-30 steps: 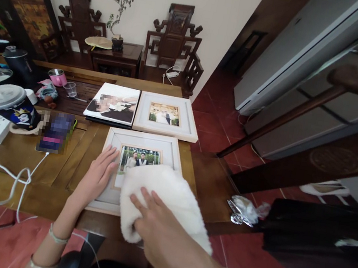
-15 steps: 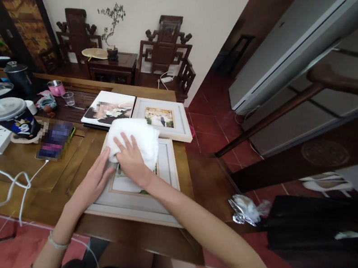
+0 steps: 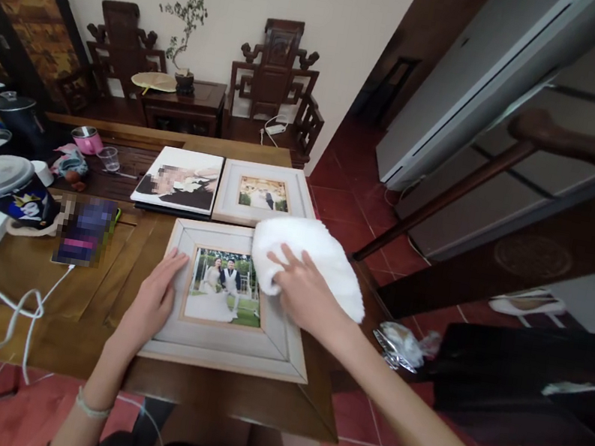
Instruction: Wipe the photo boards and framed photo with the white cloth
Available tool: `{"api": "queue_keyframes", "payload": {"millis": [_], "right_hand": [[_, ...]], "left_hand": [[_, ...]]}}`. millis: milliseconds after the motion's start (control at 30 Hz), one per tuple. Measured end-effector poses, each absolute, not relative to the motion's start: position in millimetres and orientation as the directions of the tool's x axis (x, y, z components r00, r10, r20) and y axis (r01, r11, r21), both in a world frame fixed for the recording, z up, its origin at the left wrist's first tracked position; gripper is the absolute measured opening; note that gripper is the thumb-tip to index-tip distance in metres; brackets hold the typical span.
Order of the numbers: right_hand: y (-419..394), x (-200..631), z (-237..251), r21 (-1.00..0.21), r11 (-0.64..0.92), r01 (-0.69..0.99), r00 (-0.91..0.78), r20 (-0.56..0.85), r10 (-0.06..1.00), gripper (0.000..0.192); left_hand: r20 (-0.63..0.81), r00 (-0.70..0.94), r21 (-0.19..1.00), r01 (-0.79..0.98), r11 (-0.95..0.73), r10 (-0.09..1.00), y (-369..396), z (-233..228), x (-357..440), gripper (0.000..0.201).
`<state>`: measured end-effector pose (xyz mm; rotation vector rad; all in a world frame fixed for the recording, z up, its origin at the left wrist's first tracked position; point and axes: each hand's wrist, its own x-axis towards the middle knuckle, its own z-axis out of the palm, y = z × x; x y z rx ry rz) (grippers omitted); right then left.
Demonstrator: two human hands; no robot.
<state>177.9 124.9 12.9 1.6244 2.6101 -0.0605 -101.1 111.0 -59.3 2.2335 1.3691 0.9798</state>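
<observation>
On the worktop (image 3: 91, 295), the right hand (image 3: 302, 292), fingers spread flat on the cloth (image 3: 314, 260), has slid from the frame's (image 3: 220, 343) top-left to its right edge; the left hand (image 3: 156, 302) still presses flat on its left border.

there is only 1 view. the camera sits on the person's head and looks forward and down, from close above the wooden table (image 3: 91, 295). the near table edge is at the bottom, and both arms reach in from there. farther off it sees chairs (image 3: 273, 74) by the wall and red floor on the right.
</observation>
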Motion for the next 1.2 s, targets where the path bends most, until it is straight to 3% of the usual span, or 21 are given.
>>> {"api": "queue_keyframes", "payload": {"millis": [133,267,400,533,667,800,933,1067,1200], "right_hand": [[62.7,171.3,20.3,-0.065,0.552,0.831,-0.555,-0.156,0.817,0.028],[25.8,159.1,25.0,-0.179,0.7,0.692,-0.721,-0.125,0.681,0.026],[53.3,139.9,16.0,-0.277,0.656,0.702,-0.695,-0.069,0.715,0.033],[111.4,106.4,-2.8,-0.255,0.6,0.758,-0.635,-0.079,0.769,0.038],[137.2,73.3,-11.5,-0.178,0.624,0.761,-0.631,0.023,0.775,0.034],[108.7,67.8,-4.8,-0.175,0.699,0.693,-0.716,-0.05,0.697,0.03],[58.5,94.6,7.7,-0.253,0.764,0.594,-0.804,-0.142,0.578,0.026],[34.7,130.9,22.0,-0.322,0.619,0.716,-0.694,-0.238,0.679,0.031],[54.7,155.0,24.4,-0.237,0.441,0.866,-0.491,-0.237,0.838,0.038]], "left_hand": [[0.375,0.318,0.584,0.648,-0.488,0.871,111.6,-59.4,-101.1,0.052],[0.36,0.315,0.575,0.666,-0.475,0.878,111.6,-59.8,-101.5,0.047],[0.354,0.311,0.583,0.664,-0.469,0.882,111.5,-58.1,-100.6,0.043],[0.359,0.304,0.604,0.645,-0.468,0.882,110.7,-53.7,-99.3,0.044],[0.362,0.264,0.642,0.625,-0.445,0.894,109.0,-50.4,-99.6,0.046],[0.321,0.232,0.687,0.611,-0.394,0.918,107.3,-51.1,-101.9,0.05],[0.286,0.252,0.685,0.62,-0.381,0.924,107.4,-52.6,-102.9,0.051],[0.274,0.31,0.624,0.663,-0.414,0.91,109.0,-52.9,-101.2,0.046],[0.291,0.344,0.564,0.692,-0.451,0.893,110.0,-53.3,-99.7,0.039]]}}
